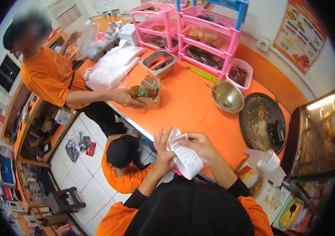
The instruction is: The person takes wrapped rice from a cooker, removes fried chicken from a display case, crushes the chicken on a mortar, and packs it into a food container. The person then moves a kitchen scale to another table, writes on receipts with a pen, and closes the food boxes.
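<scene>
A printed paper receipt point(190, 160) is in front of my chest, over the near edge of the orange table, its lower end curling down. My right hand point(202, 147) pinches its upper right side between thumb and fingers. On the other side my left hand point(163, 151) holds the paper near its thumb, with the other fingers stretched upward. Farther off, a co-worker's hand point(128, 98) touches a small open carton point(151, 103) holding food in clear plastic.
A metal bowl point(236, 103) with a spoon and a dark round tray point(250, 129) with crumbs stand right. Pink racks point(224, 53), a steel pan point(169, 70) and white plastic bags point(110, 72) are behind. Another person point(116, 173) crouches at left; a paper roll point(268, 162) lies right.
</scene>
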Demonstrator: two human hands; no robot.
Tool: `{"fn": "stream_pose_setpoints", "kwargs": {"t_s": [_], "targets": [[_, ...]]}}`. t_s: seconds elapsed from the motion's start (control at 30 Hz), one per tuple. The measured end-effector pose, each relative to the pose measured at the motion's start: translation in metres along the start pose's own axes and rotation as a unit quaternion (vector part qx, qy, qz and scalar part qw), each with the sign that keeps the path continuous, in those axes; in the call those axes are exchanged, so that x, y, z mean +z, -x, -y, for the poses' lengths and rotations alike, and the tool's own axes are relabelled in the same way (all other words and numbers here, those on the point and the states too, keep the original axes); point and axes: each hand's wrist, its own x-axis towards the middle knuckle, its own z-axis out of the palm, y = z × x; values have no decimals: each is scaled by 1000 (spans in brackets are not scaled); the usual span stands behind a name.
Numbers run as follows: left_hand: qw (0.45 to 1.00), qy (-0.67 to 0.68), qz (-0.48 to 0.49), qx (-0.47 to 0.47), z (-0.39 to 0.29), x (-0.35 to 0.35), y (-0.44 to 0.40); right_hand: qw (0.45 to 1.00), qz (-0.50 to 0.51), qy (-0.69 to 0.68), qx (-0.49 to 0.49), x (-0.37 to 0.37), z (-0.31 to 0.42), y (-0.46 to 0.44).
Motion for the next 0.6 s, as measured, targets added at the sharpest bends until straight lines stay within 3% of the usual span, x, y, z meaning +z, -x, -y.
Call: {"fn": "stream_pose_setpoints", "kwargs": {"t_s": [0.07,0.17,0.2,0.3,0.33,0.43,0.47,0.53,0.6], "targets": [[999,17,-27,-15,2,-10,-4,998,-29,32,-34,4,-3,-16],[952,224,-131,-159,20,-14,-6,993,-70,77,-51,9,-4,-38],[905,343,-158,-197,27,-11,-4,993,-67,87,-45,10,-5,-45],[775,509,-160,-339,31,-7,-14,989,-41,136,-45,12,-15,-71],[815,429,-198,-336,28,0,-26,987,-30,149,-50,9,-22,-82],[812,378,-244,-372,66,7,-34,991,-7,133,9,-5,-36,-115],[783,409,-286,-371,65,7,-55,991,3,128,27,-9,-37,-121],[813,354,-297,-354,96,20,-65,990,8,126,71,-21,-42,-133],[830,322,-325,-319,127,41,-83,988,-27,142,56,-39,-45,-143]]}}
